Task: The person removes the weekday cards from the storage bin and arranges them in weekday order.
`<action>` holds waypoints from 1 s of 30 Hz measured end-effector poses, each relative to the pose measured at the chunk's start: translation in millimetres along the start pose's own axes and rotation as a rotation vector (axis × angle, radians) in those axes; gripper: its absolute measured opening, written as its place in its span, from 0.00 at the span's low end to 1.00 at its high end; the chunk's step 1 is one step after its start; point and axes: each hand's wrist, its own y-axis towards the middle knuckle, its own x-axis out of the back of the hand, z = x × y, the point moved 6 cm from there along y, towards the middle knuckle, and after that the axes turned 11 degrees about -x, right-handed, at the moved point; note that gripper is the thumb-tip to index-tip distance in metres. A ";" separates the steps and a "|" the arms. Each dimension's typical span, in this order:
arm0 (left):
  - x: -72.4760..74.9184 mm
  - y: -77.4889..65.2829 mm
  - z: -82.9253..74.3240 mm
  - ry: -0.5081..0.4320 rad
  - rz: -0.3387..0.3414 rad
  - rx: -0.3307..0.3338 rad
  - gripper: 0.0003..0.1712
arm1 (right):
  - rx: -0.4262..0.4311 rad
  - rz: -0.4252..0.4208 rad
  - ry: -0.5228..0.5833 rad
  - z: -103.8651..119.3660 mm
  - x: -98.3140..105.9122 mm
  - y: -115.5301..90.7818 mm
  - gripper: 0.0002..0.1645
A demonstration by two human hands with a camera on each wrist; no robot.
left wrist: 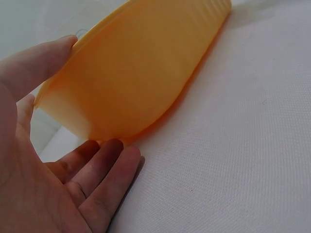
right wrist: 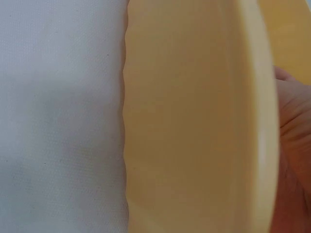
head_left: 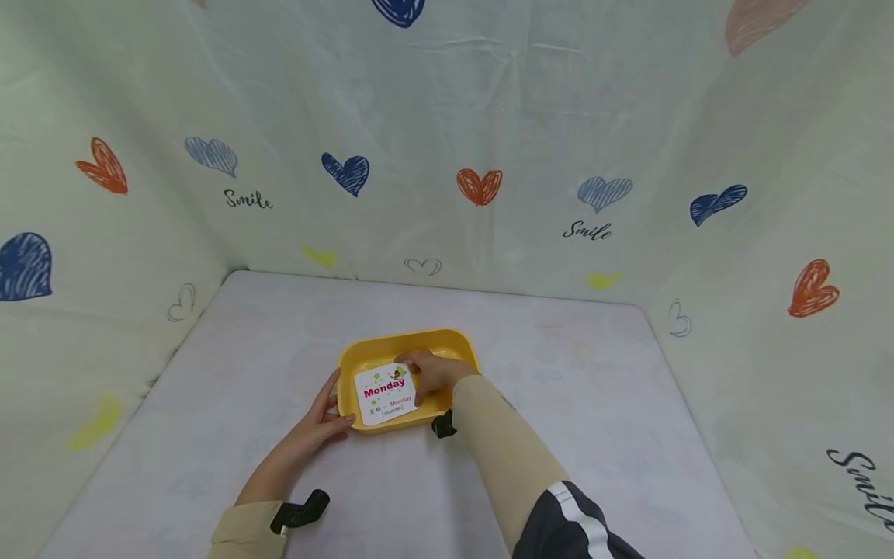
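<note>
A yellow plastic tray [head_left: 370,354] with rounded corners sits on the table in the head view. My left hand [head_left: 323,421] holds its left end, the thumb at the near corner and the fingers along the outer wall. In the left wrist view, the thumb [left wrist: 51,60] touches the rim and the other fingertips meet the wall near its base. Inside the tray, my right hand [head_left: 434,373] grips the right edge of a white card [head_left: 386,394] printed "Monday", tilted against the tray's left part. In the right wrist view, the tray wall [right wrist: 189,116] hides most of that hand.
The tray stands on a table [head_left: 559,373] covered in pale cloth. Behind and at both sides hangs a light curtain [head_left: 531,140] printed with hearts and the word "Smile". Dark wrist straps [head_left: 300,512] show at the sleeves.
</note>
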 end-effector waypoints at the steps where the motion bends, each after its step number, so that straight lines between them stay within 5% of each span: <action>1: 0.1 -0.3 -0.2 0.000 -0.001 0.000 0.57 | 0.003 0.001 0.010 0.3 0.0 -0.2 0.46; 12: -1.3 -0.2 -1.4 -0.010 0.015 -0.023 0.56 | -0.032 -0.020 0.044 2.1 2.1 -0.4 0.48; 17: -2.3 0.2 -2.0 -0.009 0.013 -0.031 0.56 | 0.046 -0.043 -0.006 6.0 5.0 0.6 0.47; 30: -1.4 0.7 0.5 -0.001 -0.003 -0.011 0.57 | 0.132 -0.048 0.115 2.5 8.7 8.0 0.33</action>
